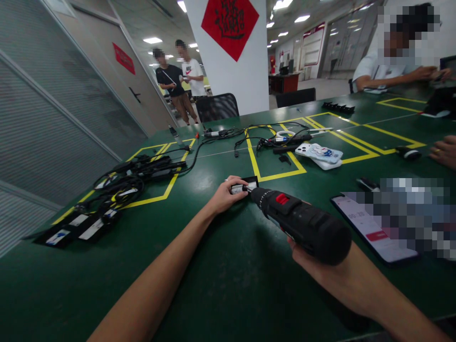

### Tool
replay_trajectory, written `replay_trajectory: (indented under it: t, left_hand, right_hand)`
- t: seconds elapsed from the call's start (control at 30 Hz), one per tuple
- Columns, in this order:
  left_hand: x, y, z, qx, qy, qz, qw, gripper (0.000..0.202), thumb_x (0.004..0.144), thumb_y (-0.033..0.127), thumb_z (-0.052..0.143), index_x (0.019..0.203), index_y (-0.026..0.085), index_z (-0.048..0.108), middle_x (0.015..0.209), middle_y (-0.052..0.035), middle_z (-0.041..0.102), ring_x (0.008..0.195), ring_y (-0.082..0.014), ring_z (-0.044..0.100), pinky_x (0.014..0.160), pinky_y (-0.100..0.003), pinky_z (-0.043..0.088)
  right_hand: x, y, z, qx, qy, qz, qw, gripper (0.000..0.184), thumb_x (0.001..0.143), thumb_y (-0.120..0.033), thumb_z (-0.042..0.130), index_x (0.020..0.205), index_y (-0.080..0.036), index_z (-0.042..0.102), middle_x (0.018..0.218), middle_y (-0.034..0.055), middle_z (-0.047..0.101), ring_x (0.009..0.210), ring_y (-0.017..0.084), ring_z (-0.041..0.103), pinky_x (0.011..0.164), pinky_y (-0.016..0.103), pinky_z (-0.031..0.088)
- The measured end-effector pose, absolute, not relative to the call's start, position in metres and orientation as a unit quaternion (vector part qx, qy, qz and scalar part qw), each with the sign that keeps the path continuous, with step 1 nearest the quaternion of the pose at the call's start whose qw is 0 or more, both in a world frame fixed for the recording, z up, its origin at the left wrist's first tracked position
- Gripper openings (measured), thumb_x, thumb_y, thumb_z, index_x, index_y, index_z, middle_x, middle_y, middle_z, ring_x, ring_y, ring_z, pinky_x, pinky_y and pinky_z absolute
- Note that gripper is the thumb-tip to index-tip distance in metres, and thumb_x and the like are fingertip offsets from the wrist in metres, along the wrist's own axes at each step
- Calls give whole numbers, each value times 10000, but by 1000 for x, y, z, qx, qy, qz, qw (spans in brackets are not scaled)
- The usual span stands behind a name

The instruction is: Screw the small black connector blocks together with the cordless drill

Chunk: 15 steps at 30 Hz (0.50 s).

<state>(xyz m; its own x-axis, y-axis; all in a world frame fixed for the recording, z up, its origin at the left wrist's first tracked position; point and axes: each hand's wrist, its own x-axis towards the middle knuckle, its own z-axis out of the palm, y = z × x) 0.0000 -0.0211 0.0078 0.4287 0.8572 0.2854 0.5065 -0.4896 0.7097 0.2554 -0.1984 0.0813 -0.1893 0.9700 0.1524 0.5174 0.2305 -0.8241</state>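
My right hand is wrapped round the grip of a black cordless drill with a red switch on top. The drill points away and to the left, and its tip reaches a small black tray-like piece with a pale inside on the table. My left hand grips the near left part of that piece, fingers close to the drill's tip. Whether the tip touches a screw is hidden. Under the drill, most of my right hand's fingers are out of sight.
Black cables and boxes are heaped at the left. More cables and tools lie inside yellow tape outlines, beside phones. A large phone lies at my right. A person sits across the green table; another hand rests at the right edge.
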Motion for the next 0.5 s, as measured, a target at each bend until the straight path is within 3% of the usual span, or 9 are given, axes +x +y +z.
replay_trajectory:
  t: [0.3, 0.5]
  left_hand:
    - [1, -23, 10, 801, 427, 318, 274, 294, 749, 349, 626, 1004, 204, 629, 1134, -72, 510, 1118, -216, 479, 1009, -387, 359]
    - [-1, -22, 11, 799, 433, 307, 282, 301, 752, 345, 615, 1020, 209, 628, 1154, -75, 507, 1149, -234, 459, 1021, -415, 347]
  right_hand:
    - [256, -198, 77, -530, -698, 334, 346, 617, 774, -199, 583, 1354, -302, 404, 1047, 9, 706, 830, 219, 700, 889, 390, 505]
    - [251, -196, 85, -534, -683, 336, 368, 638, 724, -150, 590, 1320, -303, 422, 1125, 5, 669, 924, 219, 675, 930, 383, 482]
